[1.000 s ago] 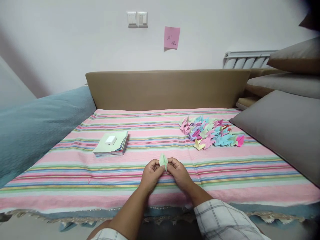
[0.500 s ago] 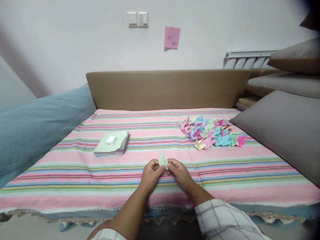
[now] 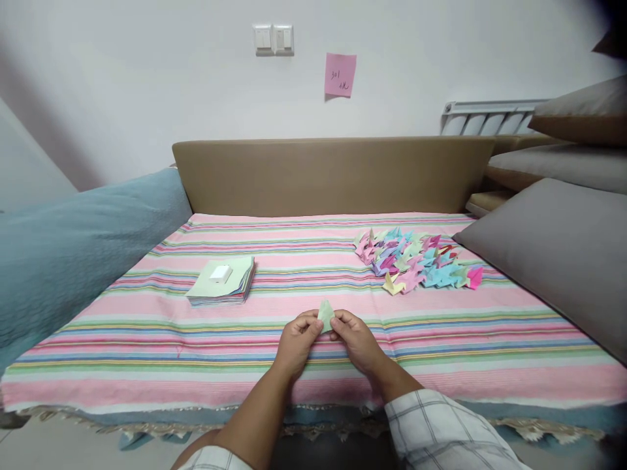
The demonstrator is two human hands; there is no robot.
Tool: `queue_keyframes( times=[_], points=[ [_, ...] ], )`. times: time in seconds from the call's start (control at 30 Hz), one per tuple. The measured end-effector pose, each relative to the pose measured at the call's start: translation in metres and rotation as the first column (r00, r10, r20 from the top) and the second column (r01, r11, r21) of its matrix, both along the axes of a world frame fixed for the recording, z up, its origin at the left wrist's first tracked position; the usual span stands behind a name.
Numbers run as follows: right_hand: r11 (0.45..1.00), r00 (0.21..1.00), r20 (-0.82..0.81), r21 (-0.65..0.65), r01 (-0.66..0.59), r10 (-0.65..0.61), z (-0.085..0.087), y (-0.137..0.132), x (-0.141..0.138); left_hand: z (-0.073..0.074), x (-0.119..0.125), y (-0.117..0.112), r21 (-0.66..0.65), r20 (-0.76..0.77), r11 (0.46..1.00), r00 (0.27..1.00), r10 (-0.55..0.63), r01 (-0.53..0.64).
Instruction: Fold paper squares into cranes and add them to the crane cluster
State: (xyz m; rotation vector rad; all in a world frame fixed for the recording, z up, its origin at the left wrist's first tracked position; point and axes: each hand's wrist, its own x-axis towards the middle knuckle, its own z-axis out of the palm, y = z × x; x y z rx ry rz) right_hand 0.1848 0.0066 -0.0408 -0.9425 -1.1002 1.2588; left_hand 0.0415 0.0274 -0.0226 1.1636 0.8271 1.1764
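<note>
A small folded piece of pale green paper [image 3: 326,315] is held upright over the striped cloth, its narrow end pointing away from me. My left hand [image 3: 296,341] pinches its left edge between thumb and fingers. On the right edge, my right hand [image 3: 356,337] grips it the same way. Both thumbs lie on the near face of the paper, and the fingers behind it are partly hidden. Farther off to the right lies a cluster of folded paper cranes [image 3: 416,261] in pink, blue, green, purple and yellow.
Left of my hands sits a stack of coloured paper sheets [image 3: 200,287] with a small white box [image 3: 221,273] on top. The striped cloth [image 3: 294,261] covers the seat. A brown backrest [image 3: 333,176] stands behind, grey cushions [image 3: 563,261] at right, a blue-covered armrest [image 3: 98,241] at left.
The paper's outline has gone from a wider leaf shape to a narrower, blunt-topped one. Both hands still pinch it. The whole view has shifted slightly.
</note>
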Motion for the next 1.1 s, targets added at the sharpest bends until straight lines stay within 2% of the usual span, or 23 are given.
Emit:
queue_keyframes(
  times=[0.13, 0.37, 0.6, 0.97, 1.1],
  points=[
    [1.0, 0.999, -0.036, -0.007, -0.001, 0.001, 0.0, 0.0, -0.001, -0.002, 0.001, 0.0, -0.025, 0.036, 0.999, 0.999, -0.025, 0.026],
    [1.0, 0.999, -0.033, -0.015, -0.02, 0.02, 0.003, -0.002, -0.003, 0.002, 0.005, -0.002, -0.054, 0.083, 0.998, 0.996, 0.04, -0.035],
    [0.998, 0.997, -0.033, 0.002, -0.07, 0.07, 0.004, -0.002, -0.004, 0.004, 0.005, -0.005, -0.032, 0.115, 0.999, 0.993, 0.034, -0.031],
    [0.996, 0.996, -0.016, -0.027, -0.084, 0.083, 0.004, -0.001, -0.002, -0.004, 0.004, -0.003, -0.009, 0.118, 0.998, 0.991, 0.058, -0.057],
    [0.997, 0.997, -0.005, 0.001, -0.076, 0.076, 0.008, -0.002, -0.004, -0.007, 0.004, -0.002, 0.019, 0.08, 0.992, 0.989, 0.122, -0.124]
  ],
)
